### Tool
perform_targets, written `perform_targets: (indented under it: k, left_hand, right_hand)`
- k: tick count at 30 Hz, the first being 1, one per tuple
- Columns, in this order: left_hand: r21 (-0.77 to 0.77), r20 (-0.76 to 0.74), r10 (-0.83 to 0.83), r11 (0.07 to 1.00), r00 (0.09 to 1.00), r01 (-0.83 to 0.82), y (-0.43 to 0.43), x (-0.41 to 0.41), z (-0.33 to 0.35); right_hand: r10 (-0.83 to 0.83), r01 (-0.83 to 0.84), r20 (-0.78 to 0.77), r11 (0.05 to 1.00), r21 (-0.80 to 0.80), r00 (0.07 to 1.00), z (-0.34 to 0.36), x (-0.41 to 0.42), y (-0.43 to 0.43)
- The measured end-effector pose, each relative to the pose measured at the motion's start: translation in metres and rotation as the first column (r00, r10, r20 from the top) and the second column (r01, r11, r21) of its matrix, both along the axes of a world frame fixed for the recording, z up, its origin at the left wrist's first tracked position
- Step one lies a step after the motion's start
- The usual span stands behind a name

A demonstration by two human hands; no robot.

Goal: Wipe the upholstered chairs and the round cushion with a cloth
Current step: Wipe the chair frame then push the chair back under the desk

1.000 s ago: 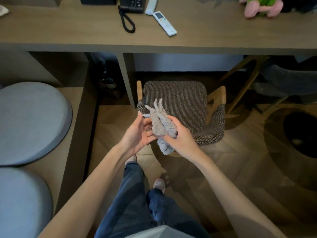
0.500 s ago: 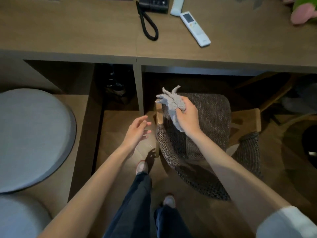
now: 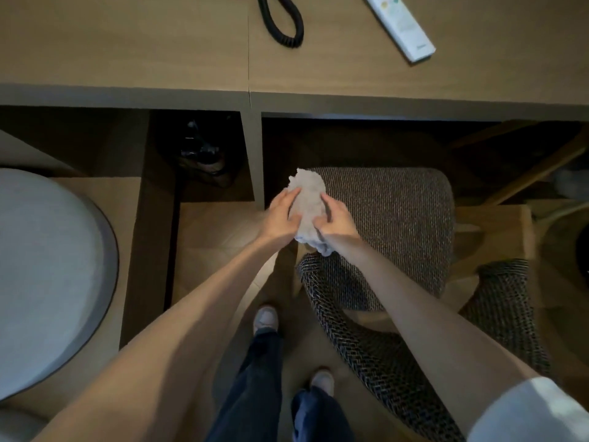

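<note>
Plainly, the cloth (image 3: 307, 199) sat bunched between both hands at the near left corner of the chair (image 3: 392, 224) seat, its pale crumpled top poking out just beyond the fingertips and a loose tail hanging below the right wrist. The left hand (image 3: 282, 218) lay against the cloth's outer side with fingers fairly straight and close together, thumb touching the fabric. The right hand (image 3: 338, 218) had its fingers curled into the wad, gripping it from the other side. Whether the wad was already pressed onto the upholstery or held just above it could not be told.

The cloth looked light, soft and limp, so it would likely collapse and trail unless gathered into a pad; the best hold seemed to be across its bulk under the palm, with the dangling tail tucked in. The woven seat stretching away from the right hand looked coarse and might drag at the fabric.

The round cushion (image 3: 47, 275) lay well off to the outer side of the left hand, untouched. Past the fingertips stood the desk (image 3: 127, 43), bearing a coiled cord (image 3: 280, 23) and a remote control (image 3: 401, 27).
</note>
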State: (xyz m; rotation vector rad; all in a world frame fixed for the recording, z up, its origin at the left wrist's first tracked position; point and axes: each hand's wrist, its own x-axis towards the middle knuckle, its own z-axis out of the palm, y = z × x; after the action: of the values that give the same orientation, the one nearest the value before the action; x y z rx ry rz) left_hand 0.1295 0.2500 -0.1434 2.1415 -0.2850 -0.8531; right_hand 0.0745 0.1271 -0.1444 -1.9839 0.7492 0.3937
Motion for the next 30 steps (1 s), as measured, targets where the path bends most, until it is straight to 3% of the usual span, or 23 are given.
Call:
perform_targets:
  k: [4, 7, 16, 20, 23, 26, 30]
  left_hand:
    - [0.005, 0.008, 0.07, 0.998, 0.998, -0.07, -0.002, -0.006, -0.015]
    - [0.026, -0.004, 0.08, 0.996, 0.997, -0.08, 0.0, -0.014, -0.019]
    - [0.0, -0.077, 0.161, 0.987, 0.984, -0.162, 0.007, -0.069, -0.02]
    - [0.016, -0.035, 0.196, 0.981, 0.98, -0.196, 0.011, -0.105, -0.017]
    - [0.037, -0.028, 0.257, 0.966, 0.966, -0.256, 0.014, -0.132, -0.015]
    - [0.058, -0.151, 0.379, 0.925, 0.913, -0.375, 0.015, -0.162, -0.013]
    - [0.08, -0.26, 0.535, 0.841, 0.803, -0.535, 0.008, -0.203, -0.006]
  right_hand:
    - [-0.061, 0.066, -0.028, 0.968, 0.24, 0.998, -0.014, -0.005, 0.0]
    - [-0.118, 0.115, -0.003, 0.96, 0.257, 0.993, -0.02, -0.014, 0.002]
    - [0.126, -0.12, -0.09, 0.99, 0.068, 0.988, -0.014, -0.06, 0.004]
    - [0.172, -0.163, -0.119, 0.983, 0.082, 0.978, -0.012, -0.09, 0.005]
    - [0.294, -0.297, -0.155, 0.955, 0.004, 0.943, -0.008, -0.107, 0.006]
    - [0.441, -0.459, -0.168, 0.883, -0.093, 0.882, -0.002, -0.123, 0.01]
    - [0.546, -0.561, -0.153, 0.823, -0.087, 0.824, 0.012, -0.145, 0.008]
